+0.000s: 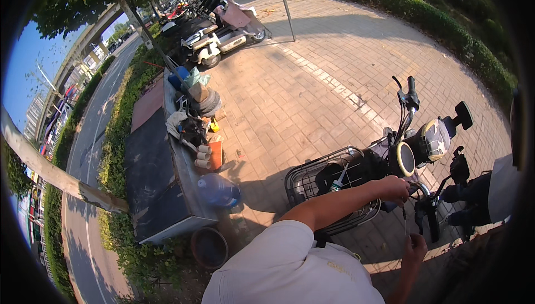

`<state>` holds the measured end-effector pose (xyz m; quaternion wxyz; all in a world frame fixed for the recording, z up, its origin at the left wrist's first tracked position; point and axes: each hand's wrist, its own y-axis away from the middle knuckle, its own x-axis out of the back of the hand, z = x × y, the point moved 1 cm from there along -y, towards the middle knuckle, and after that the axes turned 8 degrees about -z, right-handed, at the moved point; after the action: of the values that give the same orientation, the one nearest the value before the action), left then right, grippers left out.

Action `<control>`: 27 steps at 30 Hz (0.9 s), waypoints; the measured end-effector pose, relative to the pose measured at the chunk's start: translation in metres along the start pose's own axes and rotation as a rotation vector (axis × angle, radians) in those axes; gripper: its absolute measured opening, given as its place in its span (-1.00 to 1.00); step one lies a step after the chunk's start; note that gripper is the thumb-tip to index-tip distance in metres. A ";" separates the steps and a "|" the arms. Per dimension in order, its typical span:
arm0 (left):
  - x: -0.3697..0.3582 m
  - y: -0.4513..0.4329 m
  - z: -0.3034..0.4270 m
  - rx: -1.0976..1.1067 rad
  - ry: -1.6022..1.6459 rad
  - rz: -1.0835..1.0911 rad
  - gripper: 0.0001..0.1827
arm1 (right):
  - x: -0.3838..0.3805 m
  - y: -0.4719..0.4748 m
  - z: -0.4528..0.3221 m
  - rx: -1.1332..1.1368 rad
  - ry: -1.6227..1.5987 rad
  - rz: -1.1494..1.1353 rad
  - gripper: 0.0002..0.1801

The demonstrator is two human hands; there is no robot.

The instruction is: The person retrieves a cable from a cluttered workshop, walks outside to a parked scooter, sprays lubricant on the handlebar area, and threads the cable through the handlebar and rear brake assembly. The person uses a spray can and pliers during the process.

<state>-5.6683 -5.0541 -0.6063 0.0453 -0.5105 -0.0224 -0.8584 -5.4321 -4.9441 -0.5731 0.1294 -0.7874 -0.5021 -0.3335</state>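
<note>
An electric scooter or bicycle stands in front of me, with a round headlamp (405, 159) and a black wire basket (349, 150). My left hand (393, 189) is beside the near handlebar, its fingers closed on a thin cable (404, 215) with a dark upper part. Below it, my right hand (414, 245) has its fingertips at the cable's lower end; its exact grip is too small to tell. A black brake lever (419, 218) and grip (433, 224) are just right of the hands. A tube with a pointed nozzle (340, 178) lies in the basket.
A dark-topped bench (154, 174) stands left, with a large clear plastic bottle (219, 190), a bucket (210, 247) and tyres (209, 102) alongside. Parked scooters (209, 49) and a thin metal pole (285, 5) are farther off. A mirror (464, 115) sticks out at right.
</note>
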 end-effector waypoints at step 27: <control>-0.002 0.004 -0.006 -0.111 0.160 0.132 -0.82 | -0.015 -0.002 -0.030 0.074 0.270 0.186 -0.86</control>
<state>-5.6719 -5.0584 -0.6113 0.0749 -0.4426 0.0627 -0.8914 -5.4505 -4.9701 -0.5610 0.2549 -0.7733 -0.4168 -0.4041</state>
